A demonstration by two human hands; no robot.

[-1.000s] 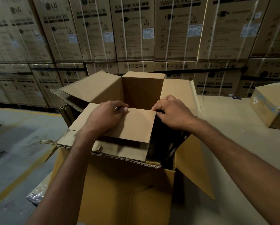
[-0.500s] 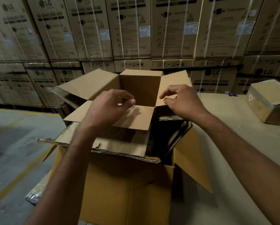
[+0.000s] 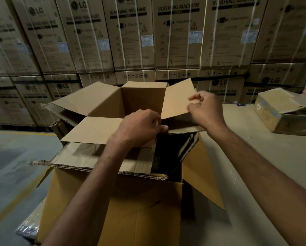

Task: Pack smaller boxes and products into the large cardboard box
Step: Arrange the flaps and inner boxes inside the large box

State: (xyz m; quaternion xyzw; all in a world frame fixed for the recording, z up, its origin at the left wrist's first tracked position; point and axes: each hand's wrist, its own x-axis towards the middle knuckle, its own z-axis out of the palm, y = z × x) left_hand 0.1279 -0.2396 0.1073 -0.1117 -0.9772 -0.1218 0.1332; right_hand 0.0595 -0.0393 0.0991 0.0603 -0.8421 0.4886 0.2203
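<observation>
Smaller box [image 3: 143, 98] is sitting at the 12 o'clock end of the large cardboard box [image 3: 139, 210], rising out of the open top above the torn corrugated rim. How deep it is reaching I cannot tell.

I am working on its flaps, judging that they need folding shut so the packing can go on around it. My left hand [image 3: 139, 128] is curling over the 3 o'clock corner of the near flap [image 3: 95, 130]. That flap is lying almost flat toward 6 o'clock, and I am gripping it there so the stiff card is not springing up.

My right hand [image 3: 205, 110], at about 1 o'clock from the left, is pinching the near edge of the right flap [image 3: 177, 98] between thumb and fingers. That flap is standing tilted up and outward, ready, I judge, to be swung down. The two hands are working close together without touching.

The left flap [image 3: 85, 102] is splaying toward 10 o'clock, and the far flap is standing upright at 12. At 4 o'clock of the smaller box a dark gap is showing inside the large one, too dim for me to read. Washing-machine cartons [image 3: 175, 32] are filling the background.
</observation>
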